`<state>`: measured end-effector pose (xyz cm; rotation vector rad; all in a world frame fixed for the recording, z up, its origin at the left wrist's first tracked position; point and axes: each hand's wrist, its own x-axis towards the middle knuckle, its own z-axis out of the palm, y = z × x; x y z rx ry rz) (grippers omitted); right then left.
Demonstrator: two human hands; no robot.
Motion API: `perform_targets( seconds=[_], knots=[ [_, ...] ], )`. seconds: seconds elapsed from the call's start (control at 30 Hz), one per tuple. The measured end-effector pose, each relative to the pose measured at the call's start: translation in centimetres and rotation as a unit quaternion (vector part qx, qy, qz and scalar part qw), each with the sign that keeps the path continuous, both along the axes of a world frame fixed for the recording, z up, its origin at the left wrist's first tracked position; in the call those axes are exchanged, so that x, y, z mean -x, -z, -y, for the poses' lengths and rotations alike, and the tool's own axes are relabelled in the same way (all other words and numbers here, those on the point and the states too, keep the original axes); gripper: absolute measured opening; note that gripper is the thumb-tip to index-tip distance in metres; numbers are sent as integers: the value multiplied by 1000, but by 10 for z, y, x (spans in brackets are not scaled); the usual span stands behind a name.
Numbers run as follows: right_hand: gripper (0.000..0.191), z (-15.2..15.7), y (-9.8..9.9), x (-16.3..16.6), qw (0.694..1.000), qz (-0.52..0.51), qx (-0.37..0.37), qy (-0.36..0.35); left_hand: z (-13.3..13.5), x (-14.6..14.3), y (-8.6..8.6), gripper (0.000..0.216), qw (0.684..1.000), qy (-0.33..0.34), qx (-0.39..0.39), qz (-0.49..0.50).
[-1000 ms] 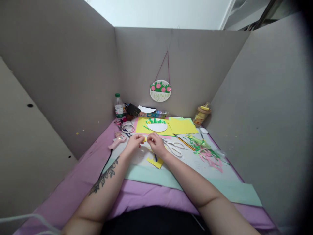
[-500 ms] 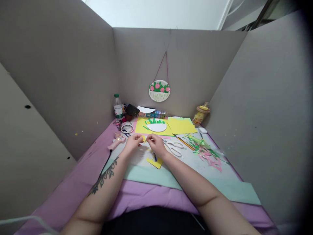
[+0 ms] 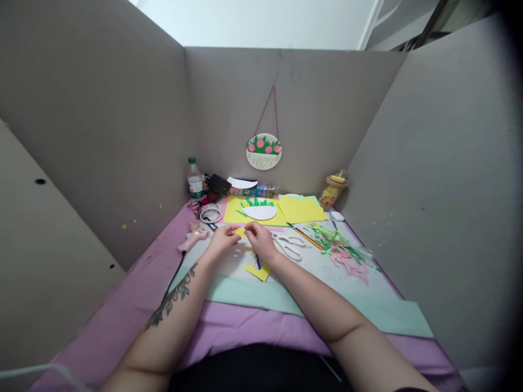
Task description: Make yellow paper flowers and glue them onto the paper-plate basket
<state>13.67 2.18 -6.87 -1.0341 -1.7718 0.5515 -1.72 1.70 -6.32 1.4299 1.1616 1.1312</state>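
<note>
Yellow paper piece (image 3: 240, 232), small and bright, sits up between your two hands, above the middle of the desk (image 3: 159, 283). Your left hand (image 3: 222, 240) has its fingers clamped on the piece from the left. Your right hand (image 3: 261, 240) meets its right edge with the fingers drawn close together; you cannot tell from this view whether they grip it too.

Just below your hands lie a yellow offcut (image 3: 260, 275) and a blue pen (image 3: 258, 263). Beside your right hand rest the white-handled scissors (image 3: 293, 254), with pencils (image 3: 312, 240) beyond them and a heap of green and pink scraps (image 3: 347, 260) farther right. To the left of your left hand you have a pink glue gun (image 3: 195, 237) and, behind it, a tape roll (image 3: 202, 217). Straight ahead, a white half-plate (image 3: 260, 212) with green leaves lies on yellow sheets (image 3: 302, 209). Above, a decorated plate (image 3: 263, 159) hangs by a cord on the grey wall (image 3: 229, 109).
</note>
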Motion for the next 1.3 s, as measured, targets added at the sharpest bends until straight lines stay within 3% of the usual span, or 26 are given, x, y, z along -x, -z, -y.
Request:
perform_targets(
  seconds=[0.43, 0.7, 1.3],
  knots=[
    [11, -1, 2, 0, 1000, 10, -15, 2, 0, -1, 2, 38, 1000, 14, 4, 8],
    [9, -1, 2, 0, 1000, 6, -12, 6, 4, -1, -2, 44, 1000, -21, 16, -12],
    [8, 0, -1, 3, 992, -100, 78, -11, 4, -3, 0, 44, 999, -41, 3, -5]
  ],
)
